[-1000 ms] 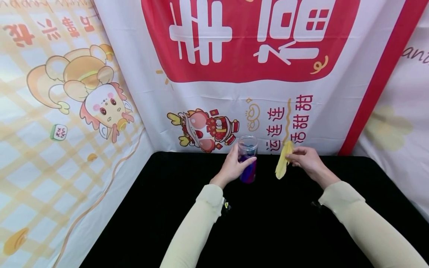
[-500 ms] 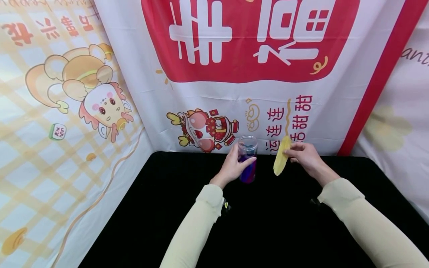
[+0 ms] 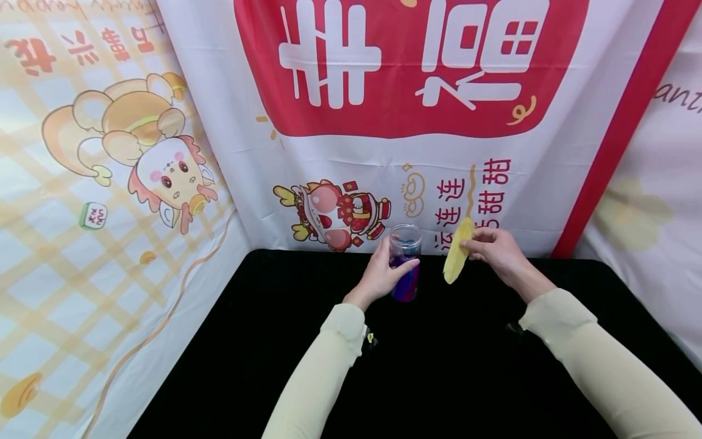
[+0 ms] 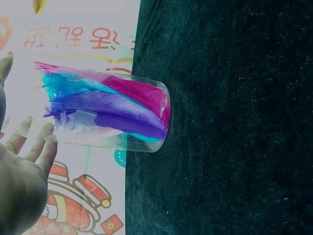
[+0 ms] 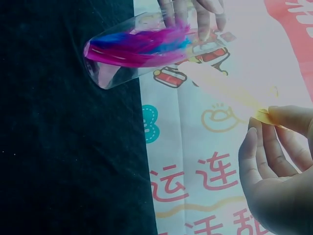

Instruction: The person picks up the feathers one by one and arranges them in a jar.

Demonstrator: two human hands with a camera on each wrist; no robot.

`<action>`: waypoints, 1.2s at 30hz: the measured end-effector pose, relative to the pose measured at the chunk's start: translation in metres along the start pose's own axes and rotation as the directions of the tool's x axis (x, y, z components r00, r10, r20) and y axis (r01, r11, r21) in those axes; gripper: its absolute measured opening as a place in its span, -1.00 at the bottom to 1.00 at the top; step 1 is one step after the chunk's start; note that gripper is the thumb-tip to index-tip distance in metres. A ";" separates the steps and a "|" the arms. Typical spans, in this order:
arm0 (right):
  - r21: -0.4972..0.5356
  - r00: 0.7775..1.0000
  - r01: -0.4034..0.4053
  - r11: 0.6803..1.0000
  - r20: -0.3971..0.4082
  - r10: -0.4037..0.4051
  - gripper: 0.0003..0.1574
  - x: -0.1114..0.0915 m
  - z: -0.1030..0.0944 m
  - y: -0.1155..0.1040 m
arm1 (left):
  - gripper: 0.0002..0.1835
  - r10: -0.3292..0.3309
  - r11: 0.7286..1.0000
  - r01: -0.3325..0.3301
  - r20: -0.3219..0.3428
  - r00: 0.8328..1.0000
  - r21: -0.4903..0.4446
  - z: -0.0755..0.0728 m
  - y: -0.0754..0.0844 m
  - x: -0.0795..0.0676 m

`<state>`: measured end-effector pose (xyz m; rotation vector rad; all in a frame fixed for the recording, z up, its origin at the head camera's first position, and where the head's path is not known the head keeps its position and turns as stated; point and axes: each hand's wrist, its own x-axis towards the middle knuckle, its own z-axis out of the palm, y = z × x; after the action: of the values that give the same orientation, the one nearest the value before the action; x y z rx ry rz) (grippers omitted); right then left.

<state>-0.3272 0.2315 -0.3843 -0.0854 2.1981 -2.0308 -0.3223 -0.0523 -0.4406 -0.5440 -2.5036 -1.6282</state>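
Observation:
A clear glass point(image 3: 405, 235) stands upright near the back edge of the black table, and my left hand point(image 3: 380, 272) grips its side between thumb and fingers. Inside it are pink, blue and purple feathers point(image 4: 107, 105), their tips level with the fingers in the left wrist view. To the right of the glass, my right hand point(image 3: 500, 255) pinches a yellow feather point(image 3: 456, 257) between thumb and fingertips. The feather is held up at a slant, its lower end just beyond the black surface's back edge in the head view. In the right wrist view the feather point(image 5: 225, 90) looks washed out by light.
The black tabletop point(image 3: 439, 372) spreads out in front of both forearms. Right behind the glass hangs a white cloth point(image 3: 329, 158) with red print and cartoon figures. A checkered cloth point(image 3: 109, 256) closes off the left side.
My right hand and the yellow feather have shifted slightly left and upward, closer to the glass. The left hand stays on the glass, which has not moved.

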 end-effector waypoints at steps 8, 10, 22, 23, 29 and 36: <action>0.016 1.000 0.027 1.000 0.007 -0.027 -0.84 -0.003 0.004 -0.007 | -0.16 -0.008 1.000 0.008 0.006 1.000 0.009 0.000 0.000 0.000; 0.018 0.999 0.038 0.999 0.005 -0.038 -0.84 -0.004 0.005 -0.009 | -0.17 -0.012 1.000 0.012 0.006 1.000 0.007 0.000 0.000 -0.001; 0.007 0.994 0.107 0.994 -0.006 -0.107 -0.74 -0.005 0.011 -0.024 | -0.16 0.000 1.000 0.000 -0.003 1.000 0.009 0.001 0.001 0.000; 0.011 0.993 0.118 0.993 -0.007 -0.118 -0.78 -0.005 0.012 -0.025 | -0.17 0.001 1.000 -0.001 -0.003 1.000 0.008 0.001 0.000 0.000; 0.045 0.989 0.151 0.987 -0.007 -0.151 -0.95 -0.007 0.015 -0.030 | -0.16 0.002 1.000 -0.002 0.000 1.000 0.012 0.000 0.001 0.000; 0.091 0.982 0.188 0.978 -0.012 -0.188 -0.93 -0.007 0.017 -0.036 | -0.15 -0.002 1.000 0.002 0.008 1.000 0.004 -0.001 0.001 0.000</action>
<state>-0.3198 0.2124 -0.3493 -0.2906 2.1684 -2.2275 -0.3215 -0.0524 -0.4393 -0.5481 -2.5134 -1.6242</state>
